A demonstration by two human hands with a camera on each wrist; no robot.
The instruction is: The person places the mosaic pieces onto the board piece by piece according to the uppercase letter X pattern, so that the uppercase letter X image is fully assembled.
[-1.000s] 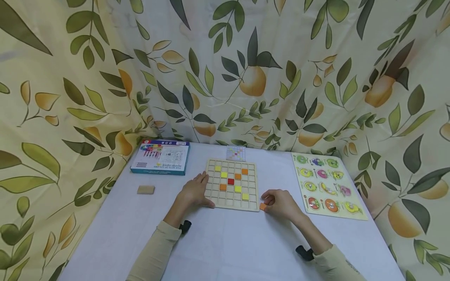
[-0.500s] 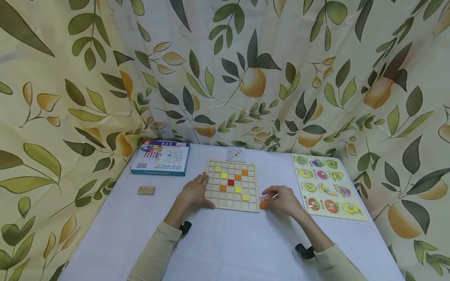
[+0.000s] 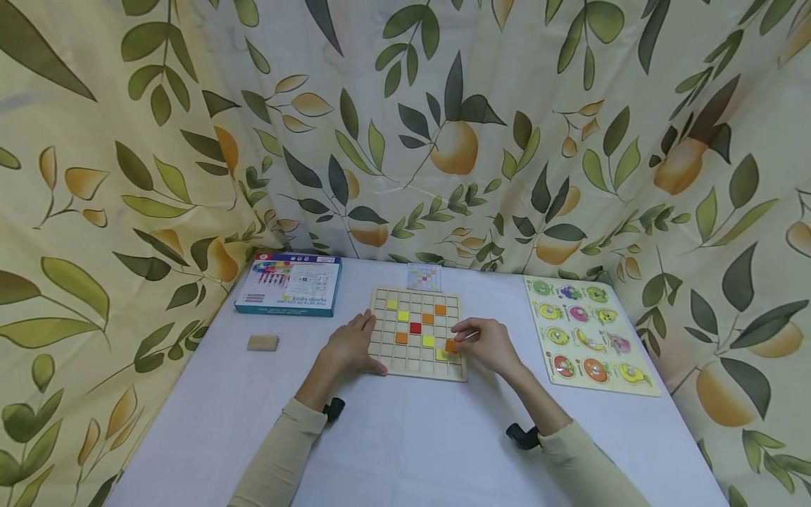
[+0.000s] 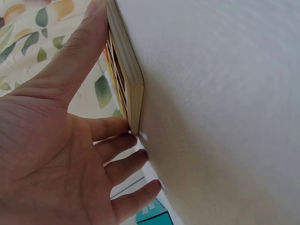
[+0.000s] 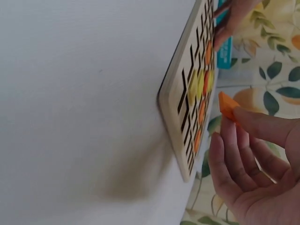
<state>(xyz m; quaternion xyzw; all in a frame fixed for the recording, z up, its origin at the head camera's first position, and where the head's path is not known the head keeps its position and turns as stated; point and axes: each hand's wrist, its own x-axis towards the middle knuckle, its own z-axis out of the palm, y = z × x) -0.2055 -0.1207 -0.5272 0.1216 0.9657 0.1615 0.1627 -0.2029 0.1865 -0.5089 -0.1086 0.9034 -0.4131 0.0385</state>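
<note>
orange tile (image 3: 450, 345), one, pinched in my right hand (image 3: 484, 346) just above the near-right part of the one wooden grid board (image 3: 418, 373) on the white counter (image 3: 405, 436). my left hand (image 3: 350, 348) lies with fingers relaxed and straight, pressed against the board's left edge. seated in the grid i count three orange tiles, four yellow and one red (image 3: 415, 327). beside it: one blue box (image 3: 290, 284), one small wooden block (image 3: 262, 343), one pattern card (image 3: 424, 277), one fruit peg puzzle (image 3: 588, 334).

Home play corner, leaf-print curtains (image 3: 190, 141), children's puzzles (image 3: 589, 338)
</note>
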